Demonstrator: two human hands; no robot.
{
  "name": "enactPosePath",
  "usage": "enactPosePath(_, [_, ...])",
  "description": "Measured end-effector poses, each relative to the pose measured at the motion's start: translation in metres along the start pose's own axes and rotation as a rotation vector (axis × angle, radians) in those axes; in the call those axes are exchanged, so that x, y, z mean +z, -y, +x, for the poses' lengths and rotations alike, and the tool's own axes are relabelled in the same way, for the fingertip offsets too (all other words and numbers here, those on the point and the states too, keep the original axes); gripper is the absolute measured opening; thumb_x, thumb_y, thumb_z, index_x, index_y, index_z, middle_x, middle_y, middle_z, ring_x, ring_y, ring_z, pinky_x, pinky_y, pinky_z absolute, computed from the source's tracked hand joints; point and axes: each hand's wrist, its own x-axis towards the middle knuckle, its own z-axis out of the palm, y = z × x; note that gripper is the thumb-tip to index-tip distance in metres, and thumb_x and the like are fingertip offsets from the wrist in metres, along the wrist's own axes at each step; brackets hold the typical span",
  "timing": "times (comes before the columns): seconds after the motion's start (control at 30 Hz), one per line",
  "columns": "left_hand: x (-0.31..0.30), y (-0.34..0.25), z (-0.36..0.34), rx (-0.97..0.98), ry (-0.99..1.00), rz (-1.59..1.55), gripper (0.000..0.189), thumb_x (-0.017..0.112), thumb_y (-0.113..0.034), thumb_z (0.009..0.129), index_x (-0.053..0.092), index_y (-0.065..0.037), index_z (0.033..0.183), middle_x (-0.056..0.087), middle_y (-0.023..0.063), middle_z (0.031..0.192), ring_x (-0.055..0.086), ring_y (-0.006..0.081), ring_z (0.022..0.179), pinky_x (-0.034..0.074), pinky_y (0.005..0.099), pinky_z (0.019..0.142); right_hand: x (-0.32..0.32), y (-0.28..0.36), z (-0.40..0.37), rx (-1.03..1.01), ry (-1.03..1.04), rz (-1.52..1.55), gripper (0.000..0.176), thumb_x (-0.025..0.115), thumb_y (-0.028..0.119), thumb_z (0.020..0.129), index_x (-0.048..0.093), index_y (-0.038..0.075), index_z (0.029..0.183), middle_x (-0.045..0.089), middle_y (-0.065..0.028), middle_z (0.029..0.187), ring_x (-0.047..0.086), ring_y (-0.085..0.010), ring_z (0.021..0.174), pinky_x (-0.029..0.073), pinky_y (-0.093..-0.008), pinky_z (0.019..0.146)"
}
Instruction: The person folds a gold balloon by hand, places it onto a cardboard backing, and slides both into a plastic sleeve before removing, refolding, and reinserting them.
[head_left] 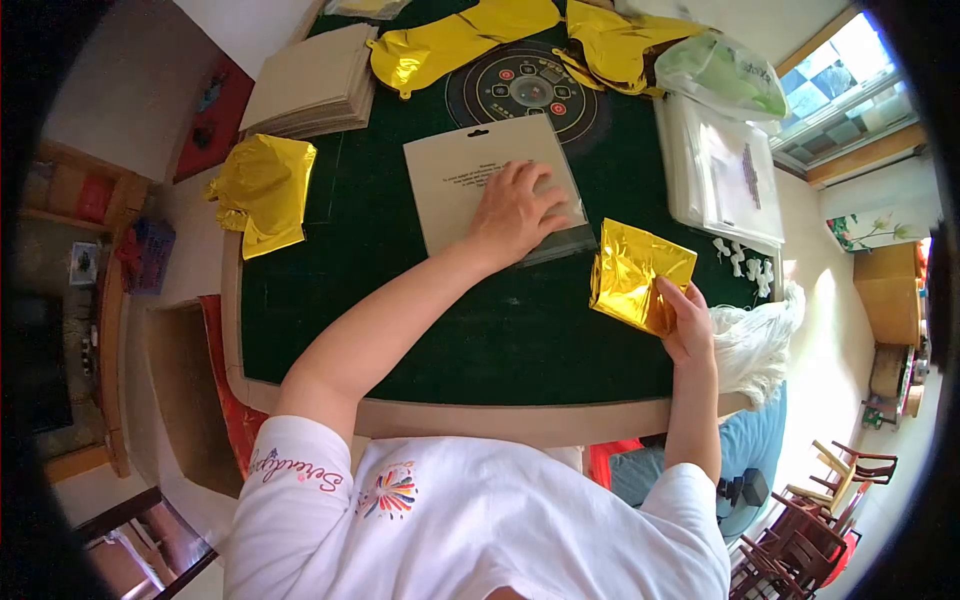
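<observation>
My left hand [512,215] lies palm down with its fingers spread on a clear plastic bag [450,190]. The bag holds a beige card with small printing and has a hanging slot at its top edge. To the right, my right hand [690,325] pinches a folded gold foil balloon [635,270] between thumb and fingers. The foil packet is held beside the bag's lower right corner, over the dark green table top [480,345].
A stack of beige cards [312,80] and gold foil [275,190] lie left. More foil balloons [460,40] lie at the back, around a round control panel [528,92]. Right are stacked plastic bags [715,170], small white pieces [738,260] and white string [755,340].
</observation>
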Motion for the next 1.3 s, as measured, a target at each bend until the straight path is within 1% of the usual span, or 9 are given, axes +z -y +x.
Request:
enactPosePath(0.27, [-0.004, -0.01, 0.002, 0.009, 0.122, 0.045, 0.03, 0.064, -0.012, 0.085, 0.063, -0.011, 0.114, 0.054, 0.0104, 0.119, 0.052, 0.0304, 0.113, 0.043, 0.0439, 0.098, 0.001, -0.001, -0.001, -0.039, -0.009, 0.04, 0.018, 0.062, 0.006, 0.093, 0.058, 0.001, 0.11, 0.067, -0.0092, 0.107, 0.068, -0.0191, 0.095, 0.056, -0.0322, 0.085])
enactPosePath(0.43, [-0.029, -0.012, -0.007, -0.061, 0.381, -0.003, 0.053, 0.051, 0.0, 0.087, 0.045, -0.012, 0.138, 0.039, 0.0172, 0.143, 0.038, 0.035, 0.135, 0.033, 0.0461, 0.112, -0.004, -0.002, 0.002, -0.018, 0.015, 0.054, 0.018, 0.062, 0.006, 0.093, 0.058, 0.001, 0.111, 0.067, -0.0095, 0.108, 0.068, -0.019, 0.095, 0.057, -0.0315, 0.084])
enactPosePath(0.57, [-0.042, 0.001, -0.029, 0.032, 0.294, 0.194, 0.06, 0.052, 0.002, 0.086, 0.039, -0.012, 0.143, 0.027, 0.0185, 0.151, 0.03, 0.0348, 0.142, 0.029, 0.0457, 0.116, 0.006, 0.002, -0.003, -0.022, -0.006, 0.05, 0.019, 0.063, 0.007, 0.093, 0.059, 0.002, 0.11, 0.067, -0.0088, 0.106, 0.068, -0.0176, 0.094, 0.057, -0.0295, 0.082])
enactPosePath(0.67, [-0.055, 0.01, -0.04, -0.038, 0.196, 0.402, 0.04, 0.049, -0.004, 0.089, 0.051, -0.006, 0.129, 0.046, 0.0241, 0.135, 0.045, 0.0367, 0.13, 0.042, 0.043, 0.104, 0.02, 0.005, -0.004, -0.011, -0.059, 0.023, 0.018, 0.064, 0.008, 0.092, 0.059, 0.003, 0.109, 0.067, -0.008, 0.103, 0.068, -0.0161, 0.089, 0.057, -0.0258, 0.076])
enactPosePath(0.73, [-0.056, 0.018, -0.042, -0.13, 0.188, 0.167, 0.021, 0.051, -0.004, 0.088, 0.059, -0.005, 0.107, 0.06, 0.0179, 0.111, 0.059, 0.032, 0.11, 0.053, 0.0416, 0.085, 0.028, 0.006, -0.003, 0.066, 0.056, -0.081, 0.019, 0.065, 0.009, 0.092, 0.059, 0.002, 0.109, 0.067, -0.0073, 0.1, 0.068, -0.0151, 0.084, 0.057, -0.0235, 0.068])
enactPosePath(0.77, [-0.056, 0.012, -0.041, -0.13, 0.19, 0.163, 0.021, 0.051, -0.004, 0.088, 0.059, -0.005, 0.107, 0.06, 0.0179, 0.111, 0.059, 0.032, 0.11, 0.053, 0.0416, 0.085, 0.049, 0.008, -0.009, 0.051, 0.037, -0.12, 0.019, 0.066, 0.009, 0.091, 0.06, 0.002, 0.108, 0.065, -0.0053, 0.093, 0.064, -0.0119, 0.073, 0.051, -0.0202, 0.056])
enactPosePath(0.83, [-0.053, -0.009, -0.034, -0.1, 0.017, 0.181, 0.005, 0.054, -0.006, 0.086, 0.057, -0.005, 0.09, 0.063, 0.0113, 0.091, 0.065, 0.0285, 0.087, 0.055, 0.0408, 0.067, 0.061, 0.007, -0.007, -0.017, 0.158, -0.269, 0.018, 0.067, 0.009, 0.09, 0.061, 0.002, 0.106, 0.063, -0.0033, 0.085, 0.059, -0.0088, 0.065, 0.044, -0.0189, 0.05])
enactPosePath(1.0, [-0.045, -0.032, -0.024, -0.247, 0.065, 0.002, 0.012, 0.064, -0.01, 0.085, 0.06, -0.005, 0.096, 0.063, 0.0105, 0.088, 0.066, 0.0304, 0.08, 0.054, 0.0409, 0.067, 0.084, 0.026, 0.003, -0.147, 0.047, -0.427, 0.02, 0.067, 0.007, 0.088, 0.063, -0.001, 0.106, 0.065, -0.0021, 0.082, 0.052, -0.0047, 0.058, 0.041, -0.0176, 0.053])
enactPosePath(1.3, [-0.031, -0.035, -0.025, -0.279, 0.088, -0.002, 0.018, 0.063, -0.011, 0.087, 0.054, -0.007, 0.102, 0.066, 0.0117, 0.091, 0.067, 0.0302, 0.08, 0.054, 0.0417, 0.067, 0.115, 0.016, 0.011, 0.169, 0.153, -0.539, 0.024, 0.064, 0.009, 0.091, 0.061, -0.003, 0.113, 0.064, -0.0042, 0.086, 0.06, -0.0068, 0.068, 0.045, -0.0169, 0.055])
